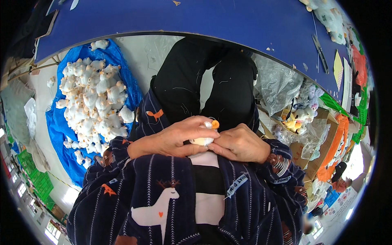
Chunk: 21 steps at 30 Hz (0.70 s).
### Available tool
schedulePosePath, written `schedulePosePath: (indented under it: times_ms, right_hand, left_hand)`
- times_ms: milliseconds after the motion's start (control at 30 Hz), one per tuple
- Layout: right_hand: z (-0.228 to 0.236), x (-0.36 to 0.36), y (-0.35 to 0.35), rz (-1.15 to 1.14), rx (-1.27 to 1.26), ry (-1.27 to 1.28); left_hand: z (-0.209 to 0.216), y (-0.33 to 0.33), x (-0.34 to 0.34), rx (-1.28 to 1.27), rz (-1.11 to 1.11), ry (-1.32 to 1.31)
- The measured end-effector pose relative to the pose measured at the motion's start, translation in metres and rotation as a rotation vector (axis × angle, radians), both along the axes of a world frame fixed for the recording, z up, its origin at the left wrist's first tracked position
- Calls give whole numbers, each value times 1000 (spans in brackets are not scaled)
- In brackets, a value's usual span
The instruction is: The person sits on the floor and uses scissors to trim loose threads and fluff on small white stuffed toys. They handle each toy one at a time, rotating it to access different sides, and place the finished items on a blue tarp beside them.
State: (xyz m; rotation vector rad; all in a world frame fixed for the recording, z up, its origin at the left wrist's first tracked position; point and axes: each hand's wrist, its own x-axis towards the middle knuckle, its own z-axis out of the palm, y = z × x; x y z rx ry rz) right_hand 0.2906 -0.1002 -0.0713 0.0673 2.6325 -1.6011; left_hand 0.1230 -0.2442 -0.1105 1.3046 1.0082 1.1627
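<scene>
Above my lap, close to my body, a small white plush toy with an orange-yellow part is held between both hands. My left hand curls around it from the left, its fingers over the top and the thumb below. From the right, my right hand pinches the toy's near right side with bent fingers. Much of the toy is hidden by my fingers; whether a needle or thread is in them cannot be made out. A big pile of similar white plush toys lies on a blue sheet at my left.
Across the front runs a blue table, with scissors and a yellow paper at its right. Clear plastic bags and a cardboard box stand at my right. Green crates are at far left.
</scene>
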Motion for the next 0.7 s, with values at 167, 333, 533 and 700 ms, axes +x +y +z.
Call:
schedulePosePath:
  times_ms: [167, 333, 533, 700]
  right_hand:
    - [17, 1, -8, -126, 115, -99]
    - [24, 4, -17, -199, 194, -149]
    - [19, 0, -7, -70, 86, -119]
    - [11, -2, 0, -5, 3, -118]
  left_hand:
    - [1, 3, -2, -19, 27, 17]
    - [2, 4, -1, -20, 41, 21]
    - [0, 2, -1, 6, 14, -12]
    - [-2, 4, 0, 36, 7, -18]
